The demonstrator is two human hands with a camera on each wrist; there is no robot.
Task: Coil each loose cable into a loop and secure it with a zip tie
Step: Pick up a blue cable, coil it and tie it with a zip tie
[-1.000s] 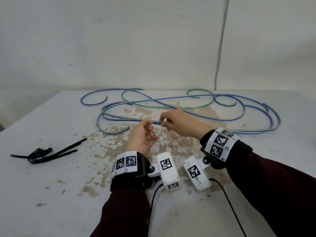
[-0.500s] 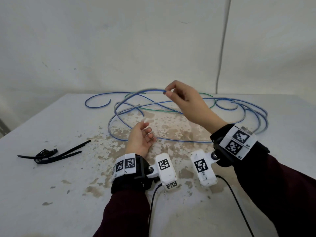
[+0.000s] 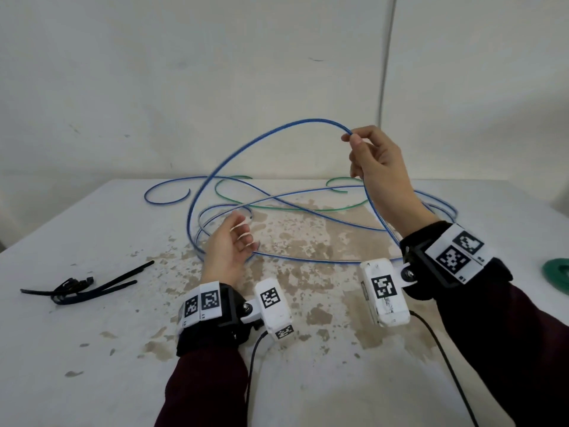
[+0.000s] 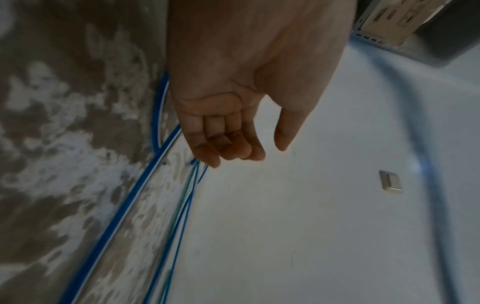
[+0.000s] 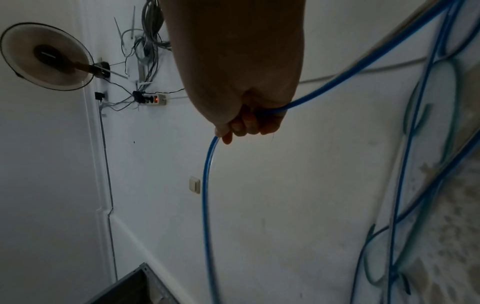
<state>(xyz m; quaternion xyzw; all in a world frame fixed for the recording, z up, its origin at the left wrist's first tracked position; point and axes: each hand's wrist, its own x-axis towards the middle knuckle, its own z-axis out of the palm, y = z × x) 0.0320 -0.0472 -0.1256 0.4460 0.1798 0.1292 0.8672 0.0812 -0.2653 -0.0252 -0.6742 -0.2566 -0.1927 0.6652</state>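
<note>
A long blue cable (image 3: 234,155) sprawls over the worn white table (image 3: 92,349), and part of it arcs up into the air. My right hand (image 3: 374,161) is raised above the table and pinches that cable near the top of the arc; the right wrist view shows the fingers (image 5: 244,123) curled round the blue cable (image 5: 207,185). My left hand (image 3: 229,246) hovers low over the table with relaxed fingers, holding nothing; its fingers (image 4: 228,146) hang just above blue strands (image 4: 124,205). A thin green cable (image 3: 295,208) lies among the blue loops. Black zip ties (image 3: 80,288) lie at the left.
A coiled green cable (image 3: 558,277) shows at the table's right edge. The white wall stands right behind the table, with a thin pipe (image 3: 386,72) running down it. Camera leads trail from both wrists toward me.
My right hand has risen up and to the right with the blue cable, drawing a tall arc off the table. My left hand let the cable go and stays low.
</note>
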